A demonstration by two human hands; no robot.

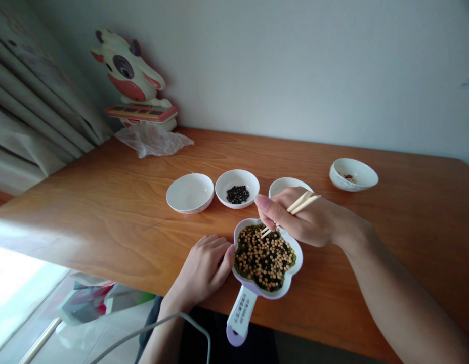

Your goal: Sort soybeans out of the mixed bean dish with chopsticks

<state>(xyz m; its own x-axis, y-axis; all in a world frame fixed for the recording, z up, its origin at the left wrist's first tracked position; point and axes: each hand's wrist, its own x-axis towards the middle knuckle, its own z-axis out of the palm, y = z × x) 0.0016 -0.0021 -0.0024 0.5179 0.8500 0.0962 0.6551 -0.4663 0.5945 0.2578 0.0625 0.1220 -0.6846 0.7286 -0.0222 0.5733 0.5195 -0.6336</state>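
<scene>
Warm, smooth wood with visible grain and a soft sheen on the tabletop (105,212). Glossy white glazed ceramic on the small bowls (189,192) toward the far edge. Smooth pale plastic on the flower-shaped dish (291,280) near the front edge, handle labelled with paper. Matt pale wood on the chopsticks (302,203). Thin crinkled clear plastic bag (153,140) at the far left corner.

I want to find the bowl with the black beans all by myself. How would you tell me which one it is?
Look at the orange-brown wooden table, then the row of small white round bowls behind the flower-shaped white pan of mixed beans. It is the small white bowl of black beans, the middle one. The empty white bowl sits to its left; only the middle one holds a dark heap.
</scene>
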